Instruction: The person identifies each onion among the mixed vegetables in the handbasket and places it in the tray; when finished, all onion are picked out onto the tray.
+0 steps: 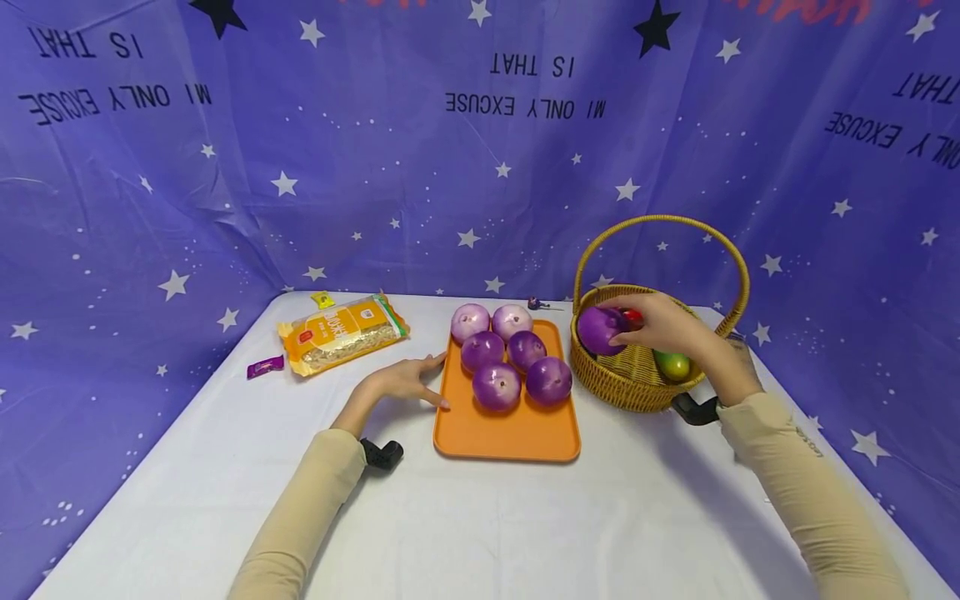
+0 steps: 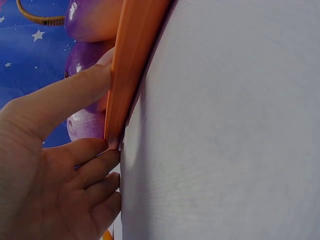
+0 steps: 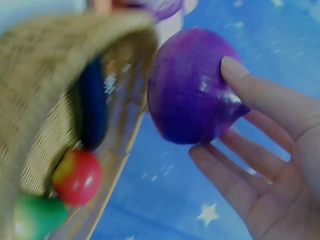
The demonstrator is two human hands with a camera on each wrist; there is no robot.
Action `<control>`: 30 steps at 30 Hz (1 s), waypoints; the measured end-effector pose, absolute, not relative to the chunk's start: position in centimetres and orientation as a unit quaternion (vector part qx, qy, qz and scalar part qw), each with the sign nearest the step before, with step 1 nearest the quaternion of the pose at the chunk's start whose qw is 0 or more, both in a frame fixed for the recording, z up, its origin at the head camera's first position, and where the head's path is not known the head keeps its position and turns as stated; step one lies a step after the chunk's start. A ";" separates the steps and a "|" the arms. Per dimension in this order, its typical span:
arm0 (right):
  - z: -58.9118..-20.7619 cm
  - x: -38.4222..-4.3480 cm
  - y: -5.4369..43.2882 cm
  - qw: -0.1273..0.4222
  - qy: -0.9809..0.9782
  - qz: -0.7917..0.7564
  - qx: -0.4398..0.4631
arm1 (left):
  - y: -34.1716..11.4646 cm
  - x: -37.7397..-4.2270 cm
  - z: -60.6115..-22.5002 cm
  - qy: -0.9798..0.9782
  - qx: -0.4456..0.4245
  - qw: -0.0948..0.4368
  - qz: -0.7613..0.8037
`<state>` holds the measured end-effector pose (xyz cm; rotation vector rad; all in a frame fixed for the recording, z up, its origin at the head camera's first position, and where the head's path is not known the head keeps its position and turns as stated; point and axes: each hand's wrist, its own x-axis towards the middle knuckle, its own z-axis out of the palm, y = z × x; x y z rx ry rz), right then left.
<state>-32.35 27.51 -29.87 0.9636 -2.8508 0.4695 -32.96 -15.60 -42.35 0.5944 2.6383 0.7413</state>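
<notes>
My right hand (image 1: 660, 325) pinches a purple onion (image 3: 192, 90) between thumb and fingers, over the left part of a wicker basket (image 1: 622, 396). Inside the basket lie a red-and-yellow round fruit (image 3: 79, 176), a green fruit (image 1: 672, 365) and a long dark vegetable (image 3: 92, 107). An orange tray (image 1: 502, 437) carries several more onions, some deep purple (image 1: 497, 386), some paler (image 1: 470, 322). At the tray's left rim is my left hand (image 1: 401, 382), thumb and forefinger spread apart along the edge. In the left wrist view its thumb touches the rim and the fingertips meet the tray's side.
An orange-and-clear food bag (image 1: 345, 333) lies at the back left, beside a small yellow packet (image 1: 322, 300) and a purple packet (image 1: 266, 367). Behind the tray is a small lollipop (image 1: 534, 303). The basket's tall handle (image 1: 663, 218) arches above it. A starry purple cloth hangs behind the table.
</notes>
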 end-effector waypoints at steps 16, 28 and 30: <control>-34.2 -25.5 21.4 0.075 -0.880 0.239 0.404 | -15.8 -33.2 -42.6 0.928 0.210 0.162 0.260; -38.2 -24.2 18.0 0.051 -0.885 0.201 0.417 | -15.8 -33.1 -42.6 0.928 0.207 0.165 0.263; -38.6 -24.1 17.7 0.053 -0.889 0.188 0.414 | -15.8 -33.1 -42.6 0.928 0.206 0.166 0.263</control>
